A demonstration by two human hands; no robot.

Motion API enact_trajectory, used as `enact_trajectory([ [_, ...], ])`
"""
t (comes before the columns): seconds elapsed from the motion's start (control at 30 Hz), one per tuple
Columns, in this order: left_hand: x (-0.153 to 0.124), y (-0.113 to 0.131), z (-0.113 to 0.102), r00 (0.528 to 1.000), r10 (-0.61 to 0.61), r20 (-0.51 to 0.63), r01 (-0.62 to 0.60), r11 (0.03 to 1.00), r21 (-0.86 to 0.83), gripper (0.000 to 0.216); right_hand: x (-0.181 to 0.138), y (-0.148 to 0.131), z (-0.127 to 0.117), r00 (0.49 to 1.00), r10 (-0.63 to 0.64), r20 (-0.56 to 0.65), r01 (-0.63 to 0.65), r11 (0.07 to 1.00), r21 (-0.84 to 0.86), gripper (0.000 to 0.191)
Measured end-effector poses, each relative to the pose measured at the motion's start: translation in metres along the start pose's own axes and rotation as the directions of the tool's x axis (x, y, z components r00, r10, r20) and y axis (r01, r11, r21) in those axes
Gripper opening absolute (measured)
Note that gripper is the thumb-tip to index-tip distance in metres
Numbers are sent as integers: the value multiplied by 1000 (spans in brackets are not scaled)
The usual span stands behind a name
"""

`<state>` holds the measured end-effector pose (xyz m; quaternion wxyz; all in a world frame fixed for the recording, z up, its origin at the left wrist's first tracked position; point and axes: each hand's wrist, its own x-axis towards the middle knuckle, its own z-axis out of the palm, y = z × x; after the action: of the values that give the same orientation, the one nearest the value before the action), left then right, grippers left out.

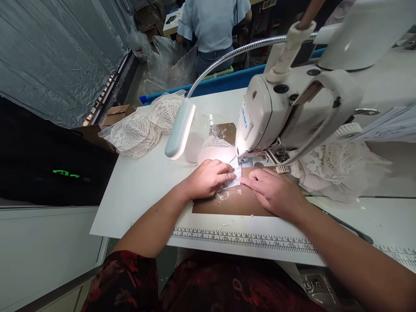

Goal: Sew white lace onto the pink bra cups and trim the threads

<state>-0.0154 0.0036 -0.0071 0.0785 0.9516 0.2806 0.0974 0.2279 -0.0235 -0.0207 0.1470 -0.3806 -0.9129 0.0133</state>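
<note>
My left hand (209,177) lies on a small white lace piece (233,175), fingers stretched forward and pressing it flat on the table. My right hand (274,190) rests just right of the lace, fingers flat and together, their tips touching its edge. The lace reaches under the needle area (242,161) of a white sewing machine (292,108). Both hands sit on a brown patch (227,203) of the table top.
A gooseneck lamp (180,130) hangs left of the machine head. Piles of white lace lie at the table's back left (139,130) and right (338,167). A ruler strip (243,238) runs along the front edge. A person in a light blue shirt (212,26) stands beyond.
</note>
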Motion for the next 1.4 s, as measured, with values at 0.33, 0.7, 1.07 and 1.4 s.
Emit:
enact_trajectory([
  [0.33,1,5,-3,998,-9,63,8,1000,16,39,-1,1,4,997,-65,-29,66,998,17,32],
  [0.7,-1,6,-4,998,-13,56,13,1000,-2,35,-4,2,6,997,-61,-43,62,998,17,34],
  [1.07,-2,5,-3,998,-19,63,19,1000,-4,35,-2,0,4,996,-83,-46,86,994,69,34],
  [1.4,9,8,-2,997,-76,30,73,994,82,39,0,-5,0,996,-86,-31,87,995,37,30],
])
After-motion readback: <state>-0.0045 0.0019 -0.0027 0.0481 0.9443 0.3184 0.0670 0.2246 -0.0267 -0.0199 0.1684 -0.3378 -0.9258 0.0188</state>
